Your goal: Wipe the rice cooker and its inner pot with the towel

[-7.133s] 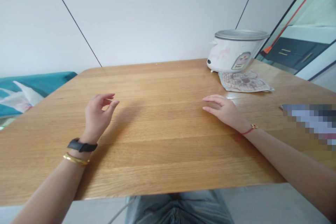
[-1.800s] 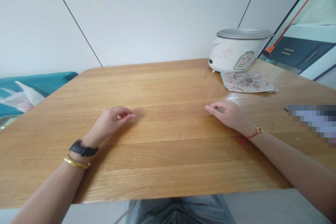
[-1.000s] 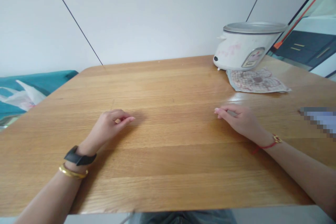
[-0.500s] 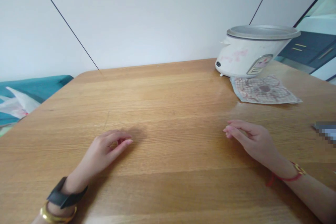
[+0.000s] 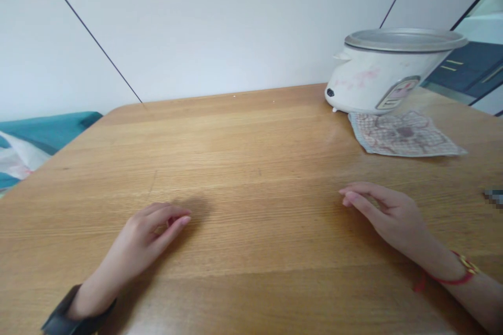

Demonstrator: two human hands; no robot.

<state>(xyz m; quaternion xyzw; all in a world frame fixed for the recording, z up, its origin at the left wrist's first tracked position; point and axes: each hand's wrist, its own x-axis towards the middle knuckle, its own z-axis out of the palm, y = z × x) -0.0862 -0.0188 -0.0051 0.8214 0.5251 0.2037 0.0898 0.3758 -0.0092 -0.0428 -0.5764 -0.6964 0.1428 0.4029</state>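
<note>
My left hand [image 5: 151, 235] hovers at or just above the wooden table [image 5: 251, 209] on the left, its fingers loosely curved and the thumb slightly apart from them. Nothing shows between its fingers. Across from it, my right hand [image 5: 389, 214] is held in much the same way, fingers softly bent and the thumb near the index fingertip. It holds nothing that I can see. Nearest to the right hand lies a checked cloth [image 5: 408, 136] with a brown flower pattern. Behind the cloth stands a white rice cooker [image 5: 377, 76] with a metal rim, partly at the cloth's back edge.
A pale wall [image 5: 220, 26] rises behind the table's far edge. Beyond the left edge are a teal seat [image 5: 58, 133] and a white plastic bag [image 5: 19, 154]. A pixelated object [image 5: 495, 197] sits at the right edge. Dark cabinets [image 5: 467, 68] stand in the background.
The view has shifted slightly, so the cooker and cloth appear a bit further right and larger. Both hands keep nearly the same pose, appearing slightly further apart.
</note>
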